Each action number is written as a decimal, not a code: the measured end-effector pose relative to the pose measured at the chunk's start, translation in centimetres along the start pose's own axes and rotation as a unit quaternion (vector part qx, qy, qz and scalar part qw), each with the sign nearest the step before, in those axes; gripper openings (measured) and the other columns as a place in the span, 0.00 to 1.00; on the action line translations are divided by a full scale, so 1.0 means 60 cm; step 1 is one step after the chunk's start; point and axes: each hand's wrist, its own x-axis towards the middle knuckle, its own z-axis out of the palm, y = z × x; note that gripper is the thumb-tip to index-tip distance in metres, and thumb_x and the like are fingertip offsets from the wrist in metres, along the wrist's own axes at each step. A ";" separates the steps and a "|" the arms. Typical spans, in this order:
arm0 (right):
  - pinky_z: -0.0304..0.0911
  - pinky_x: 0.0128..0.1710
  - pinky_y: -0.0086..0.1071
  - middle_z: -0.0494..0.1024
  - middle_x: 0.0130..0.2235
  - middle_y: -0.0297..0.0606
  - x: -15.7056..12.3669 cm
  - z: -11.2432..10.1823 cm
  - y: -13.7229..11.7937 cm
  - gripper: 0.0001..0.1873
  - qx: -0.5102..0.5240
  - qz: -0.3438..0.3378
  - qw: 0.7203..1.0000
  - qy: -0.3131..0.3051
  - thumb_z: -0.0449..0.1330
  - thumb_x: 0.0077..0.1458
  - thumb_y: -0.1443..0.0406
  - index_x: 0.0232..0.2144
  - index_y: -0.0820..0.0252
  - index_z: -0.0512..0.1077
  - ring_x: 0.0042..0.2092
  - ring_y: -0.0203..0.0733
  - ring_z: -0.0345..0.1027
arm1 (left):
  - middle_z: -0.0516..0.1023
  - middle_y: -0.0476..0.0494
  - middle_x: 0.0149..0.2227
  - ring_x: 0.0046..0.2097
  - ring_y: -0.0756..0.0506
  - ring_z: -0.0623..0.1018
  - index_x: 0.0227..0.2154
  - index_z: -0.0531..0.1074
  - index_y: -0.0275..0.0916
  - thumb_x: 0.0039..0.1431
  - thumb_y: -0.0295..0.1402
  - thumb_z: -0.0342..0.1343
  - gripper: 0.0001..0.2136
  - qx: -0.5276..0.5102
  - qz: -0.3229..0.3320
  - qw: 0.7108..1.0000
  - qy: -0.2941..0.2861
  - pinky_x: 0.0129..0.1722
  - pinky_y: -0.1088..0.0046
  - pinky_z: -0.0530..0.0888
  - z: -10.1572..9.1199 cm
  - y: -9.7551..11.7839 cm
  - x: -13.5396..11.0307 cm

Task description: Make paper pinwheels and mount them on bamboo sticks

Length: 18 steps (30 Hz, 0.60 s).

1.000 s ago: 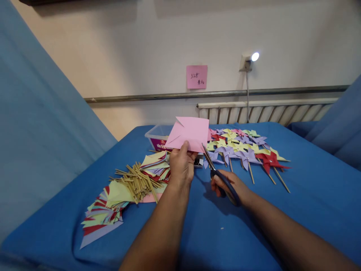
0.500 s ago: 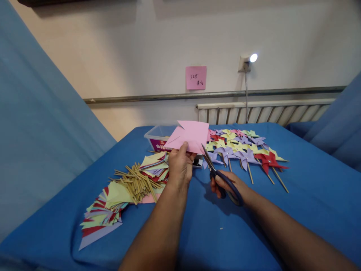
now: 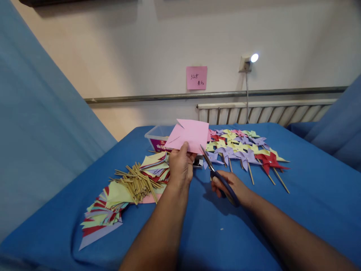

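My left hand (image 3: 182, 163) pinches a pink paper square (image 3: 191, 134) by its near edge, thumb on top, holding it above the table. Slits run into the square from its upper left and left side. My right hand (image 3: 228, 184) grips dark-blue-handled scissors (image 3: 212, 171), with its fingers in the handles. The blade tips are at the near right corner of the paper; whether they bite into it I cannot tell. To the right of the paper, several finished paper pinwheels (image 3: 248, 157) on sticks lie in rows.
Left of my arms lie a heap of thin sticks (image 3: 137, 184), a fanned stack of coloured paper (image 3: 98, 214) and another paper stack (image 3: 155, 163). A clear plastic box (image 3: 158, 131) stands behind them on the blue tablecloth (image 3: 254, 229). A small white scrap (image 3: 222, 229) lies in front.
The scissors' handles have drawn closer together and the blades have narrowed at the paper's near right corner. My left hand and the pink square have barely moved.
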 end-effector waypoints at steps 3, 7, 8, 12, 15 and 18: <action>0.59 0.24 0.31 0.68 0.20 0.32 0.000 0.002 -0.005 0.23 0.004 0.011 1.000 0.004 0.57 0.53 0.46 0.24 0.59 0.66 0.22 0.35 0.62 | 0.80 0.45 0.32 0.31 0.49 0.79 0.36 0.74 0.35 0.47 0.25 0.62 0.11 0.003 -0.003 1.000 0.002 0.34 0.73 0.75 0.000 0.001 0.000; 0.58 0.23 0.30 0.67 0.19 0.31 0.001 0.002 -0.004 0.21 0.008 0.020 1.000 0.011 0.58 0.52 0.48 0.23 0.59 0.65 0.22 0.34 0.62 | 0.80 0.45 0.32 0.31 0.49 0.79 0.34 0.73 0.35 0.48 0.25 0.62 0.09 0.003 -0.004 1.000 0.003 0.35 0.72 0.75 0.000 0.001 0.000; 0.58 0.23 0.30 0.67 0.19 0.31 0.001 0.002 -0.002 0.21 0.009 0.020 1.000 0.011 0.58 0.51 0.48 0.23 0.59 0.65 0.22 0.34 0.62 | 0.80 0.45 0.32 0.31 0.49 0.79 0.35 0.73 0.35 0.48 0.25 0.62 0.09 0.002 -0.005 1.000 0.004 0.35 0.72 0.75 0.000 0.001 0.001; 0.57 0.23 0.29 0.68 0.19 0.31 0.001 0.001 0.003 0.20 0.011 0.022 1.000 0.006 0.58 0.52 0.48 0.24 0.59 0.66 0.21 0.34 0.61 | 0.80 0.45 0.32 0.31 0.49 0.79 0.35 0.73 0.35 0.48 0.26 0.63 0.09 0.002 -0.010 1.000 0.012 0.36 0.71 0.76 0.001 0.001 0.002; 0.57 0.23 0.29 0.68 0.19 0.30 0.001 0.001 0.005 0.19 0.015 0.026 1.000 0.006 0.58 0.52 0.49 0.24 0.58 0.66 0.21 0.33 0.61 | 0.80 0.46 0.31 0.31 0.50 0.79 0.35 0.73 0.35 0.48 0.26 0.63 0.09 0.005 -0.011 1.000 0.013 0.36 0.71 0.76 0.001 0.001 0.002; 0.56 0.22 0.29 0.67 0.19 0.30 0.001 0.001 0.003 0.18 0.021 0.028 0.999 0.003 0.58 0.52 0.51 0.24 0.58 0.65 0.21 0.33 0.60 | 0.80 0.46 0.31 0.31 0.49 0.79 0.36 0.74 0.35 0.48 0.25 0.62 0.10 0.010 -0.007 1.000 0.008 0.36 0.71 0.76 0.000 0.001 0.001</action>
